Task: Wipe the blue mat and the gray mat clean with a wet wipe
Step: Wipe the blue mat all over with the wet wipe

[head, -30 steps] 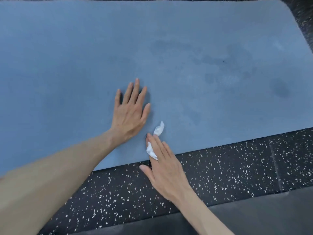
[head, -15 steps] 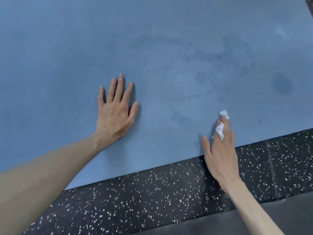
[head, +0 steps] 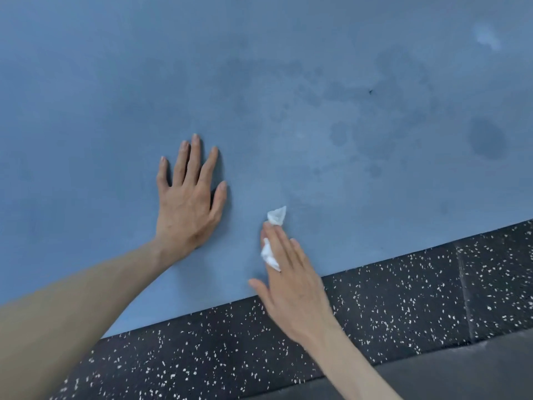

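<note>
left hand [head: 187,209]: lying flat on the blue mat [head: 101,90], fingers straight and slightly spread, holding nothing
right hand [head: 291,281]: pressing the wet wipe [head: 268,253] onto the mat near its front edge, fingers straight and close together
wet wipe: crumpled, sticking out past the fingertips
mat: showing dark damp patches at right
floor [head: 375,298]: black speckled, bordering the mat

My right hand [head: 291,284] was motion-blurred, covering most of the wet wipe [head: 276,216]; blue mat [head: 115,82] ran past frame edges.

Matt blue mat [head: 259,82], speckled rubbery floor [head: 403,298], crumpled white wet wipe [head: 276,216].
</note>
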